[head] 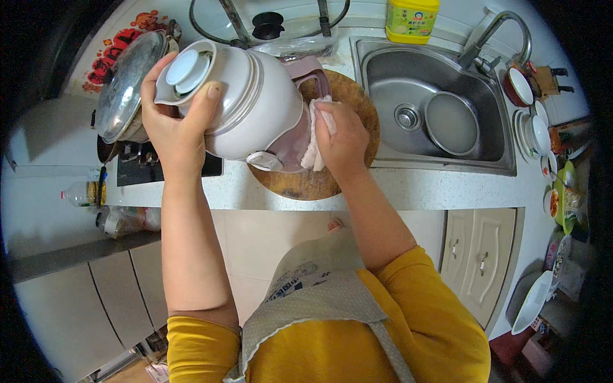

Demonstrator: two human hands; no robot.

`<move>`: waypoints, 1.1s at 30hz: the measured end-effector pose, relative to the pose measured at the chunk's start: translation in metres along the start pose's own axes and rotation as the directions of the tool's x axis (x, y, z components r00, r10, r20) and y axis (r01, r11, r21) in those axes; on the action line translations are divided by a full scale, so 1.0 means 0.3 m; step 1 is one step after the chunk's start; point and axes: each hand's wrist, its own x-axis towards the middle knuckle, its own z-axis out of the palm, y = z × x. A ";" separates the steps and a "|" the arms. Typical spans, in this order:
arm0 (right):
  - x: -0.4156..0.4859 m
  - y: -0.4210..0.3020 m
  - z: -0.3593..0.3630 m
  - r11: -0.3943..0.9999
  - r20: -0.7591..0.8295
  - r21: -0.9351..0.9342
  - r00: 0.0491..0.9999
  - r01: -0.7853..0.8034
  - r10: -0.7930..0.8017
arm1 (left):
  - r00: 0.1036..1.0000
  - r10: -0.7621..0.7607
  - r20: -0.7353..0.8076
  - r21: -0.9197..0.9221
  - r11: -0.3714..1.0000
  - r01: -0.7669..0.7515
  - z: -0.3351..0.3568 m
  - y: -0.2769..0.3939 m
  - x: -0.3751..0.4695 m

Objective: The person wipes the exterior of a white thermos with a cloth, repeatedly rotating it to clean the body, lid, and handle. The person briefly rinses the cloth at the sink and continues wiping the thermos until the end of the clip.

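Observation:
My left hand grips the lidded top of a white jug-shaped kitchen appliance. The appliance is tilted onto its side, its pale lid knob to the left and its pink base to the right. A pink handle is on the far side, and a white dial faces me. In my right hand a white cloth is pinched against the base end. Beneath the appliance lies a round wooden cutting board; whether the two touch I cannot tell.
To the right is a steel sink with a round basin in it, under a faucet. A yellow jug stands behind. A lidded pot is close to my left hand. Stacked bowls line the right counter.

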 end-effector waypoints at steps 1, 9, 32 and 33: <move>-0.009 0.016 0.006 0.999 -0.034 0.040 0.999 0.011 -0.010 | 1.000 -0.012 -0.014 0.013 1.000 0.012 0.002 -0.002 0.003; -0.158 0.161 -0.047 0.901 0.392 -0.166 0.812 -0.400 0.433 | 1.000 -0.021 -0.021 0.004 1.000 0.021 0.007 -0.003 0.014; -0.114 0.112 -0.075 0.937 0.294 -0.261 0.944 0.232 -0.151 | 1.000 0.000 -0.011 0.013 1.000 0.000 -0.017 -0.022 0.011; -0.121 0.112 -0.075 0.926 0.326 -0.294 0.936 0.238 -0.137 | 1.000 0.007 -0.002 -0.002 1.000 -0.007 -0.018 -0.024 0.013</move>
